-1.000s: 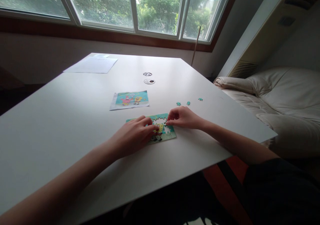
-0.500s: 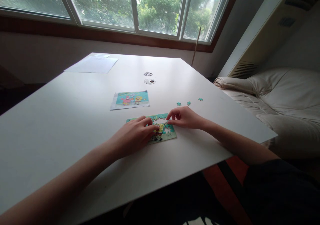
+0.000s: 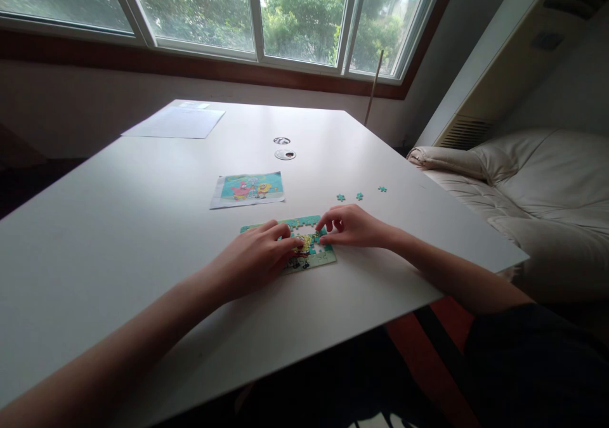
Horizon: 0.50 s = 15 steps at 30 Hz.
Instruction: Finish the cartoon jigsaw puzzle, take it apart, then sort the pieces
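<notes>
A small jigsaw puzzle with a teal border and a cartoon picture lies flat on the white table. My left hand rests on its left half, fingers curled down and pressing on it. My right hand sits at the puzzle's right edge, thumb and fingers pinched together on the surface; what they hold is too small to name. Three loose teal pieces lie just beyond my right hand.
A printed reference picture lies behind the puzzle. Farther back are a round cable grommet and a sheet of paper. A cream sofa stands right of the table, under the window.
My right hand has slid slightly down and toward the puzzle's right edge, fingers curling closer. My left hand has stayed in place.
</notes>
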Available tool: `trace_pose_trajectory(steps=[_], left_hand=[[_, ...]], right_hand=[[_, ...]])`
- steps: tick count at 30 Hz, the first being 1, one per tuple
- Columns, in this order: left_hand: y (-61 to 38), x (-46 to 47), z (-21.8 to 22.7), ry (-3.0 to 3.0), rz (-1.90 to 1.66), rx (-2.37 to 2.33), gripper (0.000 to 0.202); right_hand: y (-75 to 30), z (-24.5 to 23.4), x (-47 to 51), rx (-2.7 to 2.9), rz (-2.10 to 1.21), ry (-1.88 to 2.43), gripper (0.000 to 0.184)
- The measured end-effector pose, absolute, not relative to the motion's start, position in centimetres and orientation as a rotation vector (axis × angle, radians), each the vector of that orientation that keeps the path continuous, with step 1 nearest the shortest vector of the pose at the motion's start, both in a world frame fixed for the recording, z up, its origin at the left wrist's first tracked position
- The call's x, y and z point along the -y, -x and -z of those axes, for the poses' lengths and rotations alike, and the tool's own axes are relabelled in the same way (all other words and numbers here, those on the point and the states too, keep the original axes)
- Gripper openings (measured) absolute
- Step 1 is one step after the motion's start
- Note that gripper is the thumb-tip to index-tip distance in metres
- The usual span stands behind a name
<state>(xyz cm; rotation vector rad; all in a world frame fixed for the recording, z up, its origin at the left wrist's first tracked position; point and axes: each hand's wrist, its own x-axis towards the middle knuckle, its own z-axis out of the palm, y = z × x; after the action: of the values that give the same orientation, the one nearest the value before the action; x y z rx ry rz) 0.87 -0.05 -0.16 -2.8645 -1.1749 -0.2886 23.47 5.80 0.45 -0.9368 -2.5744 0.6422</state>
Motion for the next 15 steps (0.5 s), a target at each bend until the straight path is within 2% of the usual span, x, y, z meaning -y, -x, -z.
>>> trace_pose_trajectory(steps=[15], left_hand=[[-0.87,-0.04,0.07,2.871,0.261,1.175,0.028]], right_hand=[[-23.28,-0.69,-5.87,2.578,-0.671,0.991,0.017]])
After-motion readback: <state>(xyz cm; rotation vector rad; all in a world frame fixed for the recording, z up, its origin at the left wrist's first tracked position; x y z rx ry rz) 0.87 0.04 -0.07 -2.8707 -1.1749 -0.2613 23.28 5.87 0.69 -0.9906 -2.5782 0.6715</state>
